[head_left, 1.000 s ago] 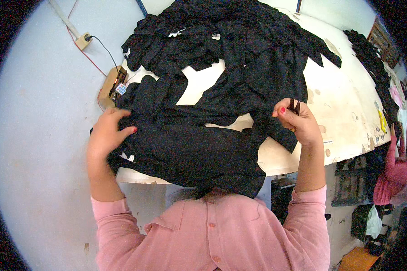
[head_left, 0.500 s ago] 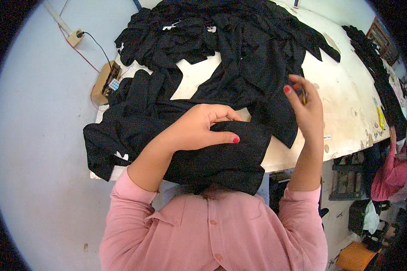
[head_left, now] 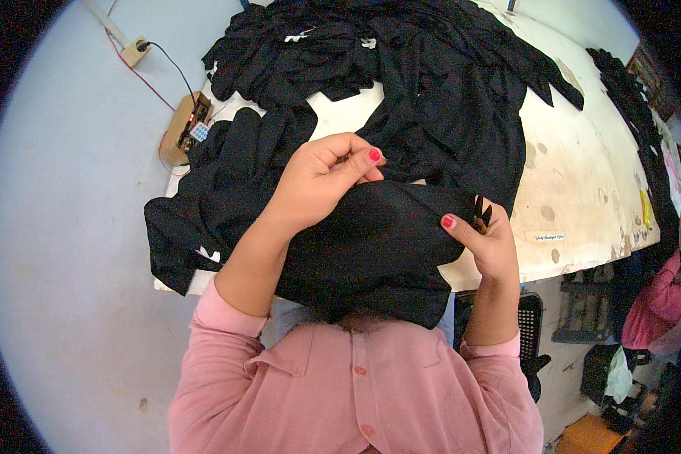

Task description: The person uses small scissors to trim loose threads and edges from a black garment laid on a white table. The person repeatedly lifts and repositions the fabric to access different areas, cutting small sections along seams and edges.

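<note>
A piece of black fabric (head_left: pixel 378 242) lies over the near edge of the table and hangs toward my lap. At its upper edge my left hand (head_left: pixel 327 175) is closed, thumb pressed to the fingers, pinching the fabric's edge. My right hand (head_left: pixel 490 240) grips the right corner of the same piece, thumb on top and fingers mostly hidden. Tucked in its fingers is a small dark-and-yellow tool (head_left: pixel 483 215), perhaps thread snips; its shape is partly covered. Beyond both hands spreads a large heap of black garments (head_left: pixel 446 98) with small white tags.
The pale tabletop (head_left: pixel 575 189) shows stains and a small paper label. Yellow snips (head_left: pixel 646 209) lie near its right edge, beside more black fabric (head_left: pixel 628 98). A brown box-like device (head_left: pixel 178 130) with a cable stands at the left wall. A person in a pink sleeve (head_left: pixel 654 303) is at far right.
My right hand has come down and left onto the fabric's right corner, gripping it. My left hand has moved up and closed from a loose curl onto the upper edge.
</note>
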Demonstrator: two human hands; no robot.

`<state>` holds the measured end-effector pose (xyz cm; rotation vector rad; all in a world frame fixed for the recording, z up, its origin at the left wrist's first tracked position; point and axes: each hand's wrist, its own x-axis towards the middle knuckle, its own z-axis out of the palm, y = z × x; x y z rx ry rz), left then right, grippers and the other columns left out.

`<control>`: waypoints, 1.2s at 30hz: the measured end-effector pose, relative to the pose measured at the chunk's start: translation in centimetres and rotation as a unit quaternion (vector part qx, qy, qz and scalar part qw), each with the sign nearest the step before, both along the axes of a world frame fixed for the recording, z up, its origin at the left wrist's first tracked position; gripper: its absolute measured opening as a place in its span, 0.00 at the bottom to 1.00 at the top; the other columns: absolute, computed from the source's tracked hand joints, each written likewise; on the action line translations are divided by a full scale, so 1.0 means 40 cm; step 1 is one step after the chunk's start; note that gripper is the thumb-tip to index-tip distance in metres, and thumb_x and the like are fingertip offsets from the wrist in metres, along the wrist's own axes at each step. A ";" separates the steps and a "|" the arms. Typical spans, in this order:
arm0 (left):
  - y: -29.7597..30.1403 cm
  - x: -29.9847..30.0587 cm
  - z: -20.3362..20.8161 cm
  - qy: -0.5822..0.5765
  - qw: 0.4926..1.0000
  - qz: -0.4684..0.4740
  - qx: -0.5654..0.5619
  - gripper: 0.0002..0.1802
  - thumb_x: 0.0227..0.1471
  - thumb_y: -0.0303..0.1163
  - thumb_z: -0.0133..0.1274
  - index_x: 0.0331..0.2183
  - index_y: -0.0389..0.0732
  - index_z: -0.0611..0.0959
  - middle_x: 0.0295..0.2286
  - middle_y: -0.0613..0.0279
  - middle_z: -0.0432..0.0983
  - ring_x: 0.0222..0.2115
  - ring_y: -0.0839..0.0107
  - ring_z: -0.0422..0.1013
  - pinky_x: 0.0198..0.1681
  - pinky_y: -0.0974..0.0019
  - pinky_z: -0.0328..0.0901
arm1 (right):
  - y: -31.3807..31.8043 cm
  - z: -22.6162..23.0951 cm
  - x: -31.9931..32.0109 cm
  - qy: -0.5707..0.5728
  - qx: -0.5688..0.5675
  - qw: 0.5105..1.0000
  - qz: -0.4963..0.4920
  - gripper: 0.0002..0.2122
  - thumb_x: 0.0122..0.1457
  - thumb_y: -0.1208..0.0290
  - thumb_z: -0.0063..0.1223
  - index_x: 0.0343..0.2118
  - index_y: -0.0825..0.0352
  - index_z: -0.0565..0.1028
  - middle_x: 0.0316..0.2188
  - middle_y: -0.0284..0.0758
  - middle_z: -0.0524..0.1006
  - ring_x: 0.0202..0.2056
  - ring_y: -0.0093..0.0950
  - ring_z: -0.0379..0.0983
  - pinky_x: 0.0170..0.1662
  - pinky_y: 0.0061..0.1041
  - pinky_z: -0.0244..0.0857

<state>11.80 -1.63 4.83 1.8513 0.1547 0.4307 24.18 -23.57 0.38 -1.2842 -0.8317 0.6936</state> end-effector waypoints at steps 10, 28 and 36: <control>-0.033 0.001 0.004 -0.021 0.997 0.031 0.060 0.12 0.59 0.36 0.48 0.32 0.37 0.77 0.22 0.64 0.76 0.24 0.81 0.70 0.30 0.75 0.63 | 0.015 0.063 -0.039 -0.402 -0.056 0.890 -0.209 0.18 0.55 0.73 0.55 0.50 0.69 0.71 0.30 0.41 0.73 0.30 0.37 0.70 0.38 0.26 0.65; -0.073 -0.038 0.059 -0.032 0.987 0.006 0.156 0.08 0.59 0.30 0.45 0.32 0.35 0.74 0.24 0.53 0.75 0.24 0.62 0.74 0.29 0.68 0.66 | 0.060 0.166 -0.079 -0.429 -0.063 0.900 -0.043 0.09 0.52 0.76 0.56 0.36 0.72 0.78 0.18 0.40 0.72 0.18 0.32 0.68 0.22 0.26 0.59; -0.067 -0.034 0.054 -0.048 0.990 -0.001 0.132 0.08 0.59 0.30 0.45 0.32 0.35 0.75 0.23 0.55 0.76 0.25 0.68 0.74 0.29 0.69 0.66 | 0.062 0.177 -0.072 -0.426 -0.059 0.902 -0.025 0.08 0.53 0.75 0.56 0.36 0.72 0.78 0.18 0.38 0.72 0.19 0.28 0.68 0.24 0.25 0.58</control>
